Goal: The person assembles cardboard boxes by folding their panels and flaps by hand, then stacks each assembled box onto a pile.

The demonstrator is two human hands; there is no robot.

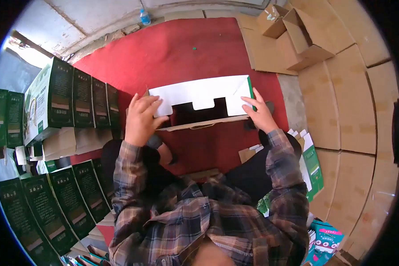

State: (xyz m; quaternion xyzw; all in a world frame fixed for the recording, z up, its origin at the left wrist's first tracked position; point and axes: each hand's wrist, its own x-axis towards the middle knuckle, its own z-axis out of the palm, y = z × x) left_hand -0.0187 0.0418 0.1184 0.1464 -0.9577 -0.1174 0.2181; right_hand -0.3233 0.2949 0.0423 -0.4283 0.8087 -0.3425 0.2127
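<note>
An unfolded-top carton (199, 91), white inside with a green outer edge at its right, is held out before me over the red floor covering. Its cut-out flap has notches and a middle tab, and a dark gap lies below it. My left hand (141, 116) grips the carton's left end, fingers on the white flap and thumb near the lower edge. At the other end, my right hand (260, 113) has its fingers over the white panel's right corner. The carton's underside is hidden.
Green printed boxes (60, 97) stand in rows at the left, with more boxes (53, 208) below. Large brown cartons (341, 106) line the right side, and an open brown box (303, 40) lies at the back right. A blue bottle (145, 17) stands by the wall.
</note>
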